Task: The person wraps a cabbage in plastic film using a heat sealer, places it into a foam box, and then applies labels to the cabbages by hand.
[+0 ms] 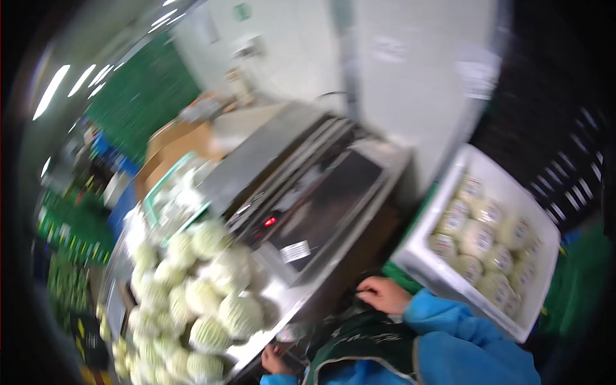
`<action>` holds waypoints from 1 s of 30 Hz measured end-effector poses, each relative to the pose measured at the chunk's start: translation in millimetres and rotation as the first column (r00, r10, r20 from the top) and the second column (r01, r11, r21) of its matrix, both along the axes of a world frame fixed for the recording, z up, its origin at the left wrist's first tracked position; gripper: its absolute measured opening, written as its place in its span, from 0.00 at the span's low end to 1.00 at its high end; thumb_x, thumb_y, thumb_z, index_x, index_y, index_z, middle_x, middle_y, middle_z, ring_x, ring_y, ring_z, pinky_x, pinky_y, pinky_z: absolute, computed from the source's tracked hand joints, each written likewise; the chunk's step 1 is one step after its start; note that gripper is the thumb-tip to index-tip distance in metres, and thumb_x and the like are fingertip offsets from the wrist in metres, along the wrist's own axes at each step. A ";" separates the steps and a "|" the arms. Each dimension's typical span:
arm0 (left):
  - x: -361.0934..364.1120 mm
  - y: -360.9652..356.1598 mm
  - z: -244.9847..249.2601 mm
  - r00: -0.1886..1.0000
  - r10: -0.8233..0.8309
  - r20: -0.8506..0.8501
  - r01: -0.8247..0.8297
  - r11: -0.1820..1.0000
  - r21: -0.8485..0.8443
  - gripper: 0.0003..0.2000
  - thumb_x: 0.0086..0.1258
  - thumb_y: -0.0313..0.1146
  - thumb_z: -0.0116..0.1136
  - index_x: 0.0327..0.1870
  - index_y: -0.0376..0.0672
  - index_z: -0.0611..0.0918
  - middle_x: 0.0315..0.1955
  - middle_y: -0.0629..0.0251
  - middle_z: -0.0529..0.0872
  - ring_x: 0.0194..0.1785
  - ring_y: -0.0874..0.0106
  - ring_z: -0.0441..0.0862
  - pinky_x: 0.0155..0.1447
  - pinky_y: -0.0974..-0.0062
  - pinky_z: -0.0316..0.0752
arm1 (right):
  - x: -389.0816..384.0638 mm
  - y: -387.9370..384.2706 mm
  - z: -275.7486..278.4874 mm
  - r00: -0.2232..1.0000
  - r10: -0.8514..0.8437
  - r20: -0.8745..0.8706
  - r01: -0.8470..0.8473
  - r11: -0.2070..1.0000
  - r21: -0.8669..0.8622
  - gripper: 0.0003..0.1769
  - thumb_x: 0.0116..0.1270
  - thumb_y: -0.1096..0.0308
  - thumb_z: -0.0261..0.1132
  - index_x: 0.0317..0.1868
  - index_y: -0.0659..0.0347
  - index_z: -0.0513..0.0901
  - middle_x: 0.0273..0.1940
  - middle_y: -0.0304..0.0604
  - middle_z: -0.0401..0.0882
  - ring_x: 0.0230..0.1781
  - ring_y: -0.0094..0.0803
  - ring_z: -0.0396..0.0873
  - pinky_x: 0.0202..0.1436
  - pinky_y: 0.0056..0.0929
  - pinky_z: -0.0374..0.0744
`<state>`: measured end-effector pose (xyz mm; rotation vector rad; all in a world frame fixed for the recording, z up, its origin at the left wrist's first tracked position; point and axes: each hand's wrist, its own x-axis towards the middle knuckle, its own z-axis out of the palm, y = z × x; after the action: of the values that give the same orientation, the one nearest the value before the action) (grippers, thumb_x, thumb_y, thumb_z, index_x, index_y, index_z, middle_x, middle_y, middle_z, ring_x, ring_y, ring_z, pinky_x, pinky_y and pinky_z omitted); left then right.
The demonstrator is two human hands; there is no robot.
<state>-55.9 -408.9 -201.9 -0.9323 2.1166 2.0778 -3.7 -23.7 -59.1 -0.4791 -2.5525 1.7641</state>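
Observation:
My left hand [274,359] is low in the view, at the metal table's front edge, with its fingers curled. A small whitish thing [290,332] shows just above it; whether the fingers hold anything is hidden. My right hand [384,295] hovers in front of my dark apron [366,337], fingers loosely bent and apart, nothing visible in them. It is nearest to the white foam box [542,282], which holds several pale round vegetables with labels [477,239]. Left of my hands, a heap of pale green round vegetables [204,296] covers the table end. The picture is blurred.
A machine with a dark flat top and red display [269,221] stands on the metal table [282,314]. Behind the heap are a green-rimmed basket with clear plastic [183,199] and a cardboard box [170,147]. Black crates [564,167] stand at the right. A white wall [410,77] closes the back.

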 end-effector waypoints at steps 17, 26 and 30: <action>3.3 35.2 84.7 0.954 0.153 -0.258 -0.139 0.988 0.069 0.05 0.64 0.28 0.58 0.36 0.36 0.79 0.30 0.66 0.83 0.34 0.78 0.78 0.42 0.81 0.72 | -148.8 -46.1 20.1 0.868 0.279 -0.411 -0.119 0.920 0.373 0.19 0.54 0.74 0.63 0.48 0.66 0.74 0.49 0.52 0.73 0.51 0.50 0.70 0.55 0.39 0.69; -45.2 11.1 96.0 0.948 0.076 -0.309 -0.092 0.995 -0.037 0.05 0.64 0.28 0.58 0.36 0.35 0.79 0.30 0.65 0.83 0.36 0.78 0.78 0.44 0.81 0.72 | -153.3 -54.1 -11.0 0.912 0.378 -0.160 -0.219 0.776 0.592 0.24 0.50 0.75 0.64 0.51 0.66 0.73 0.60 0.54 0.67 0.60 0.51 0.64 0.64 0.43 0.60; -75.1 7.9 105.7 0.921 -0.064 -0.383 0.035 0.996 -0.084 0.06 0.65 0.29 0.58 0.37 0.36 0.79 0.31 0.68 0.82 0.38 0.79 0.77 0.46 0.81 0.71 | -147.6 -58.9 -8.2 0.917 0.399 -0.024 -0.296 0.718 0.630 0.30 0.53 0.75 0.61 0.58 0.69 0.67 0.65 0.54 0.59 0.67 0.50 0.55 0.67 0.48 0.53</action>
<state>-131.0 -401.1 -96.2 -0.4937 2.3803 2.3290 -151.3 -82.6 -67.3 0.1778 -3.0047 0.8343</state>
